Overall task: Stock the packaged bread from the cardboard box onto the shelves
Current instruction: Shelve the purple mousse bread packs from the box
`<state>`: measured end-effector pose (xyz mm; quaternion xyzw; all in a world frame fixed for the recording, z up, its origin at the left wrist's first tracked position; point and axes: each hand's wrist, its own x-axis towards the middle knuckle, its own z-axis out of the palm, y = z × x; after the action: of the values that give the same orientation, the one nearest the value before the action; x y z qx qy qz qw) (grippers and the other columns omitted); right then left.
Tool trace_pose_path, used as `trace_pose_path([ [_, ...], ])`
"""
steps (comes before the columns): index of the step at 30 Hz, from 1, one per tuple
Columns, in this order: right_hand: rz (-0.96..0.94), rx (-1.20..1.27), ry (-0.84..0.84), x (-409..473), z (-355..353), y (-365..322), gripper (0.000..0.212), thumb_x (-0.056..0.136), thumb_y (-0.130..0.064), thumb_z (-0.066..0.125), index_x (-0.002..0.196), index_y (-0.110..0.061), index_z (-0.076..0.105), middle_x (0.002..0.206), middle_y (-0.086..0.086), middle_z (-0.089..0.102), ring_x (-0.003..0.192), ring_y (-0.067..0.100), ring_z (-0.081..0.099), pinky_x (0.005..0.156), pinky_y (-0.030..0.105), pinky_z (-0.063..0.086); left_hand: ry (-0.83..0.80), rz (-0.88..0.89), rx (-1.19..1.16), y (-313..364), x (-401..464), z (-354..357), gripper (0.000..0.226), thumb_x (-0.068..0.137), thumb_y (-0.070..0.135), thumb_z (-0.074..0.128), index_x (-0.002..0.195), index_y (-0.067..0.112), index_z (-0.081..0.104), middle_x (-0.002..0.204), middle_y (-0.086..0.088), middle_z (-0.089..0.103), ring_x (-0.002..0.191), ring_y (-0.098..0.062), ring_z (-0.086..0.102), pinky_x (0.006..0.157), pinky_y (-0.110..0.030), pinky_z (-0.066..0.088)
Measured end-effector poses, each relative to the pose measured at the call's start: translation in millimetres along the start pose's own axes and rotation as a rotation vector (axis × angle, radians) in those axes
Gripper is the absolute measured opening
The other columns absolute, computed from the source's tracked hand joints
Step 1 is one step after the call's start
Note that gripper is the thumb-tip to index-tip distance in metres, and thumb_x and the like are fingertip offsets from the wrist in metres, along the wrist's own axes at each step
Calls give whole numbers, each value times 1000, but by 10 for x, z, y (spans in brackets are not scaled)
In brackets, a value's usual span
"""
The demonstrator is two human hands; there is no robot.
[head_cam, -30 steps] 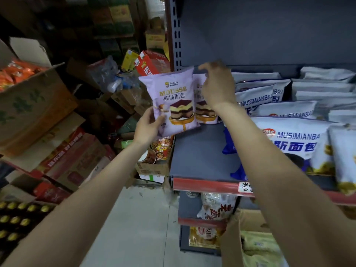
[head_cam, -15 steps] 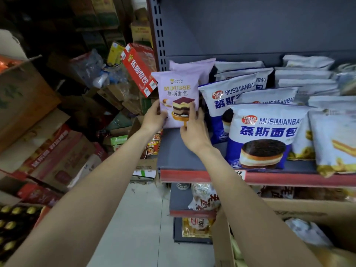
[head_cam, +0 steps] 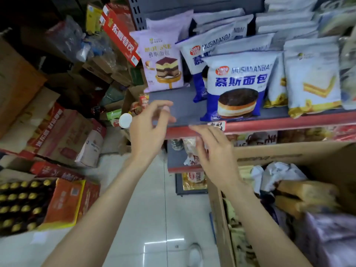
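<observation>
Packaged bread, pale purple plastic mousse-cake bag (head_cam: 163,58), stood upright at the left end of the grey metal shelf with the red front edge (head_cam: 269,125), a second purple bag (head_cam: 169,21) directly behind it. Count of purple bags on shelf: two visible. Just right of them, blue-and-white plastic bags with a chocolate-topped cake picture (head_cam: 237,83): two fronts readable, more white tops stacked behind, number not countable. Further right, white bags with yellow trim (head_cam: 314,78): at least two, edges blurred.

Both hands were off the stock. Left hand (head_cam: 149,128) hung in front of the shelf lip, fingers loosely curled, grip released, holding nothing. Right hand (head_cam: 213,157) was below the lip, fingers spread and relaxed, grip also released.

Brown cardboard box (head_cam: 269,155) sat at lower right, open. Inside: purple packaging at the near corner (head_cam: 327,237), tan packs (head_cam: 306,193), crumpled white wrap (head_cam: 279,174); count not determinable, blurred.

Judgement: the purple row was started but shallow, with bare shelf in front of it; box was far from empty. Most of the stocking appeared left to do
</observation>
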<state>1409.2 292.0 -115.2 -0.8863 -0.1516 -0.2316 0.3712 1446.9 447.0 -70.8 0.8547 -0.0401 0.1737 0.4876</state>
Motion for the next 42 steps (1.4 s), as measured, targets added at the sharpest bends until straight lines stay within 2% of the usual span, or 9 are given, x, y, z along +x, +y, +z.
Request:
trace_pose_path([
  [3,122,-92,-128,-726,-408,179,27,93,-22,43,106,-15,65,86,1,69,68,19,63,51,30,49,-124,218,176,100,-547,239,25,94,33,45,98,22,67,61,12,65,60,-6,65,57,-27,50],
  [7,272,-229,-263,-1482,-1007,542,29,90,-27,43,95,-16,70,69,-2,66,54,15,60,43,18,35,-405,451,291,181,-1093,849,23,89,28,51,100,20,70,74,10,68,65,-6,62,56,-19,46],
  [12,530,-355,-287,-2233,-1633,1169,22,90,-17,51,105,-11,66,88,10,67,76,29,63,58,32,48,-1051,67,322,364,-1657,1802,35,93,34,51,128,26,54,125,7,58,118,-13,49,91,-28,42],
  [17,845,-515,-388,-2987,-2127,1856,48,80,-9,67,127,-4,53,128,24,52,115,48,47,92,54,42,-1068,-286,134,436,-2202,2666,37,92,33,56,128,24,52,127,7,56,115,-10,53,92,-29,45],
  [24,1416,-212,-495,-3372,-2436,2305,103,79,-46,69,149,-8,5,147,24,22,129,47,31,104,49,31,-1239,-159,141,566,-2695,3543,53,91,38,58,138,20,42,140,2,46,127,-14,43,94,-25,37],
  [27,1552,-71,-393,-3424,-2425,2389,105,81,-43,68,150,-10,-4,148,26,20,129,45,34,104,45,32,-1360,-29,271,584,-2797,3833,69,87,46,60,144,18,33,148,-1,37,134,-19,37,104,-34,35],
  [32,1853,159,169,-3545,-2120,2259,101,78,-39,72,147,-2,9,138,27,39,125,41,43,99,42,37,-1371,151,658,524,-2957,4072,75,90,64,37,151,26,15,152,-6,33,138,-31,31,111,-48,24],
  [38,1779,220,389,-3552,-1932,2179,90,66,-37,81,133,4,36,135,19,46,130,32,40,105,42,38,-1308,-86,543,565,-2830,3957,52,100,49,20,143,25,38,142,-4,48,126,-28,48,95,-40,43],
  [42,1759,249,333,-3612,-1894,2174,104,51,-52,83,131,-1,41,131,15,52,125,29,46,101,44,44,-1423,-305,557,469,-2720,3849,52,98,53,29,146,35,29,145,-3,45,128,-29,46,97,-39,41],
])
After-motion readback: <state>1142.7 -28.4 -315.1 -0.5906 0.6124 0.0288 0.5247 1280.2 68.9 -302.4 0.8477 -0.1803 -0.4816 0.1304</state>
